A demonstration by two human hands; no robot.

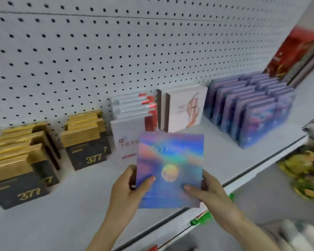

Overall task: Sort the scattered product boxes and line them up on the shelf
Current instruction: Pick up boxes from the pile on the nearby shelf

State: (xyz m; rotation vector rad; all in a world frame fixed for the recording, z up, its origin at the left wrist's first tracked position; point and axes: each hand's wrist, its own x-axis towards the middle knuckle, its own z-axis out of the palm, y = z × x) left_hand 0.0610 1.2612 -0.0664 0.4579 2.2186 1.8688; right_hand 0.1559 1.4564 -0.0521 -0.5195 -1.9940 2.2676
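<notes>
A flat, square, holographic blue-and-pink box is held above the front of the white metal shelf. It is gripped at its lower left edge by the left hand and at its lower right edge by the right hand, with the thumbs laid on its face. Behind it, black-and-gold boxes, white-and-red boxes and purple-blue boxes are lined up in rows against the white pegboard.
</notes>
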